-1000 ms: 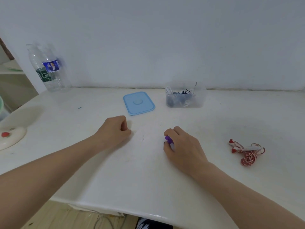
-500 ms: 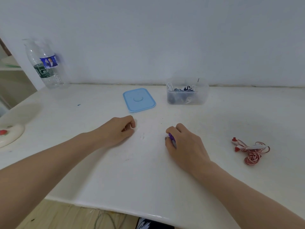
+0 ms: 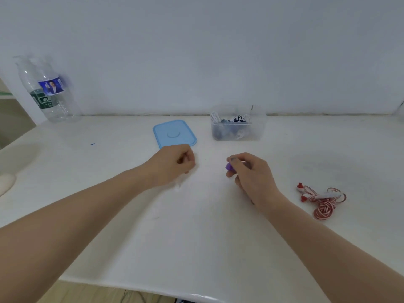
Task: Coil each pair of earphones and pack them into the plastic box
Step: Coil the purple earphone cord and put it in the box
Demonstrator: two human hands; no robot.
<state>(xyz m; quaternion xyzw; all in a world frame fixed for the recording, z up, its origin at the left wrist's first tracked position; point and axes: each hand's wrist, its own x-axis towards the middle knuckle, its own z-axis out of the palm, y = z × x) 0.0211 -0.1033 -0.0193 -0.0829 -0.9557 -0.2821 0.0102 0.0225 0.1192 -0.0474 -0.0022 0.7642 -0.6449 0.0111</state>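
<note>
My right hand is closed around a small purple earphone bundle, of which only a purple bit shows at the fingertips. My left hand is curled into a loose fist just in front of the blue lid; whether it holds anything is hidden. The clear plastic box stands at the back by the wall, with several coiled earphones inside. A red-and-white pair of earphones lies loosely tangled on the white table to the right of my right hand.
Two clear plastic water bottles stand at the back left against the wall. A white rounded object sits at the left edge. The table's front edge runs close below my forearms.
Both hands have lifted and moved forward toward the lid and box. The right hand has raised the purple bundle off the table. The view has shifted slightly.
</note>
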